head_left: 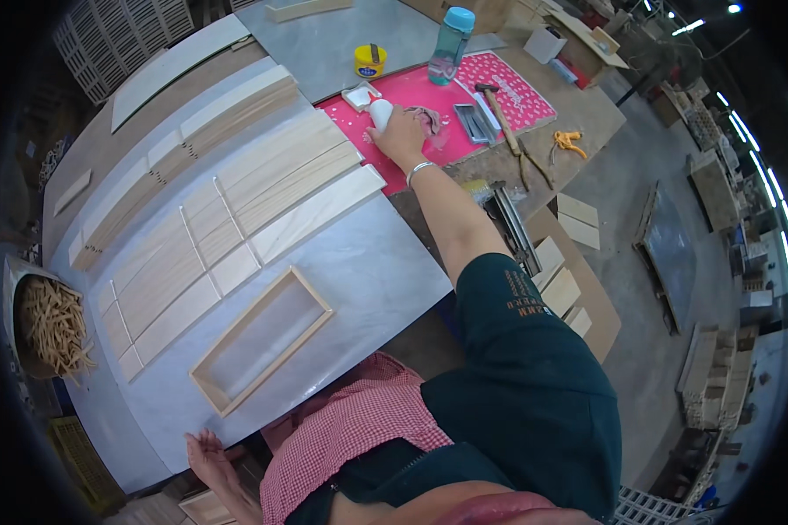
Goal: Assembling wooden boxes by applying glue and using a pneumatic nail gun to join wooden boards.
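Right hand (400, 136) grip clasps a white bottle (381, 113) on the pink mat (525, 96); left hand (207, 455) released.

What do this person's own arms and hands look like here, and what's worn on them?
Both hands are bare, no gloves. The right hand has a thin silver bangle at the wrist; the forearm is bare up to a dark green short sleeve with small orange print. The left hand shows no ring or band. A red-and-white checked apron covers the front.

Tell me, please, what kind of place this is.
Probably a woodworking workshop: cut wooden slats and a wooden frame lie on the worktable, with a hammer nearby. The right hand holds a white bottle.
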A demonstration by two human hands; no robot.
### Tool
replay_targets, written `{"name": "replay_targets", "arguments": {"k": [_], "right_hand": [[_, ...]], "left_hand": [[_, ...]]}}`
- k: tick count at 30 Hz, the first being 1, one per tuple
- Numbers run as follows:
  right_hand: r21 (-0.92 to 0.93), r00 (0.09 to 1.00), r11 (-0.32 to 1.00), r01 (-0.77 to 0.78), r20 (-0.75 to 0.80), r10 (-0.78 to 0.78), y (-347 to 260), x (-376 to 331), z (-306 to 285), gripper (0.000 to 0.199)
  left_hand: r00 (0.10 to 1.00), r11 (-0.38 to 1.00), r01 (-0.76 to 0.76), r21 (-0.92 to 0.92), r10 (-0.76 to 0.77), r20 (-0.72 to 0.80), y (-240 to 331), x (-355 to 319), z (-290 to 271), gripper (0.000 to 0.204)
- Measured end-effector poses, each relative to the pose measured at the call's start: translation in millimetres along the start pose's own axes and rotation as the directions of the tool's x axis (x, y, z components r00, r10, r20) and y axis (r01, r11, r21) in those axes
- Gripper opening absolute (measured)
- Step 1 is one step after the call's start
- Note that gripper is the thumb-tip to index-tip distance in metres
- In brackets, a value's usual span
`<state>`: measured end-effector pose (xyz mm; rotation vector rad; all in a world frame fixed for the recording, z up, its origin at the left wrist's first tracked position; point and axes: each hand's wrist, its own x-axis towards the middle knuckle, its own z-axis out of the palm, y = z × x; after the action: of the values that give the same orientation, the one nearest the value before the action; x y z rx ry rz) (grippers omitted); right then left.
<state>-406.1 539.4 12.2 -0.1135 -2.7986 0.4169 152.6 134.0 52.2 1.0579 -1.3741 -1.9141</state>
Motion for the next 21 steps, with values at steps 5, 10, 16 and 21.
{"name": "replay_targets", "arguments": {"k": [5,10,16,21], "right_hand": [[0.396,0.973,0.914,-0.089,-0.16,0.165,-7.5,5.0,-14.4,0.053],[0.62,0.92,0.764,0.179,-0.382,0.094,-1.3,-4.2,-55.0,0.057],[0.98,0.985,0.111,0.166,-0.169,0.026,-87.9,-182.6,-131.3,0.042],[0.954,0.923,0.298,0.001,0.114,-0.367,-118.4,-304.2,-126.1,0.05]], "left_hand": [[0.985,0.983,0.167,-0.077,-0.17,-0.028,-20.6,43.7,-35.6,0.028],[0.998,0.993,-0.022,0.117,0.016,0.053,-43.4,57.8,-38.5,0.025],[0.943,0.806,-0.33,0.491,0.26,0.206,-35.4,21.6,20.0,0.033],[0.807,0.561,-0.583,0.588,0.484,0.338,-54.2,-9.0,21.0,0.045]]}}
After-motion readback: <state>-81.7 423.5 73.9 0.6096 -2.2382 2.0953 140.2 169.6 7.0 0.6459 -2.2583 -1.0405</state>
